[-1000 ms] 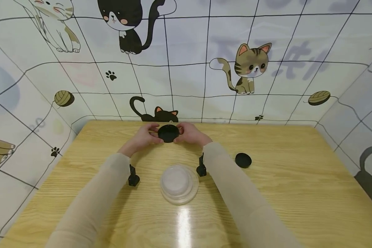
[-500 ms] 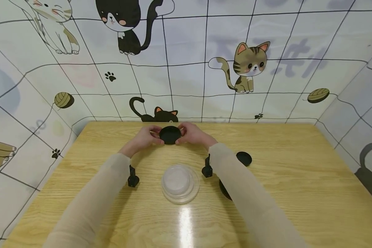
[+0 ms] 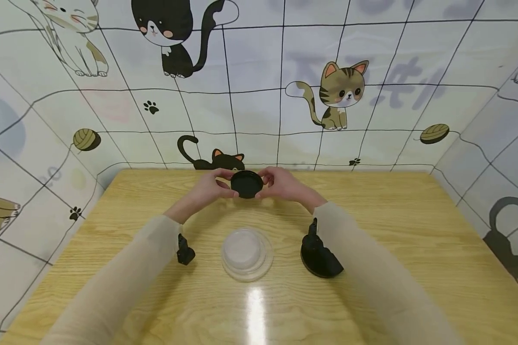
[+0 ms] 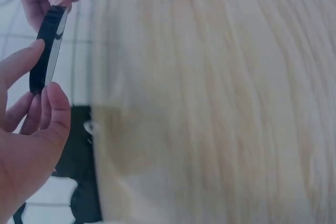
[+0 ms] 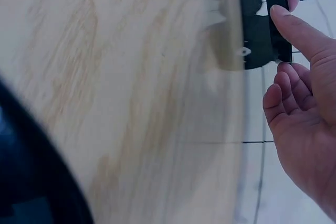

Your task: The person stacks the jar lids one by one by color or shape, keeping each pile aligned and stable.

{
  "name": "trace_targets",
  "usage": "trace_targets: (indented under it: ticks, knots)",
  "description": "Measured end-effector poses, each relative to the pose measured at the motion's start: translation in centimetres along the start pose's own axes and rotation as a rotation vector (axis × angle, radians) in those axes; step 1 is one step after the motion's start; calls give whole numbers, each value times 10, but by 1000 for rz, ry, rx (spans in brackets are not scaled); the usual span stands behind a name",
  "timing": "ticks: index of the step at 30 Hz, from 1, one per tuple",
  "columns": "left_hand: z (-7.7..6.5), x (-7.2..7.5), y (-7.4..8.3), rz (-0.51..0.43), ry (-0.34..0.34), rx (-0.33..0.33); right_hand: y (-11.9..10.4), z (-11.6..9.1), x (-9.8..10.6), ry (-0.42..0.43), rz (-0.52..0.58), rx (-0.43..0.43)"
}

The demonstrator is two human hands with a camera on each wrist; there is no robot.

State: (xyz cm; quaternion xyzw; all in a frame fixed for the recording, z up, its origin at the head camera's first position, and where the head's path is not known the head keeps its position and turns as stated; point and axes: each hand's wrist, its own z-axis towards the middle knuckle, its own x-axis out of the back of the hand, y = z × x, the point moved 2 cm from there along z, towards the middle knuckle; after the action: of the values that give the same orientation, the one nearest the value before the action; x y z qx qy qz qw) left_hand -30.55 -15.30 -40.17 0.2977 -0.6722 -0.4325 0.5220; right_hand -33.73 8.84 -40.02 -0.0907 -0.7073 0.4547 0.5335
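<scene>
Over the table's far edge, a small black round lid (image 3: 247, 184) with a raised rim is held up, its dark face tilted to the head camera. My left hand (image 3: 211, 187) pinches its left side between thumb and fingers. On the opposite side my right hand (image 3: 285, 184) pinches the rim. Edge-on in the left wrist view, the lid (image 4: 48, 51) shows a thin dark band between both hands. In the right wrist view, my right thumb presses on the lid (image 5: 278, 19), with several fingers curled below it.
A clear plastic round container (image 3: 242, 251) with a wide rim stands mid-table between my forearms. A larger black round piece (image 3: 321, 261) lies partly under my right sleeve and wrist camera. A cat-printed cloth wall (image 3: 259, 110) rises behind the wooden table (image 3: 393, 215).
Both hands have shifted slightly right with the lid. My right forearm has swung outward, uncovering more of the larger black piece and hiding a small black disc seen earlier.
</scene>
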Motion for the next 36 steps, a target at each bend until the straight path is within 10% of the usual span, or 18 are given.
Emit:
trace_targets:
  ticks: [17, 36]
  knots:
    - [-54, -77, 62, -117, 44, -132, 1, -117, 41, 85, 77, 42]
    - [-94, -151, 73, -119, -8, -160, 19, -210, 29, 121, 108, -6]
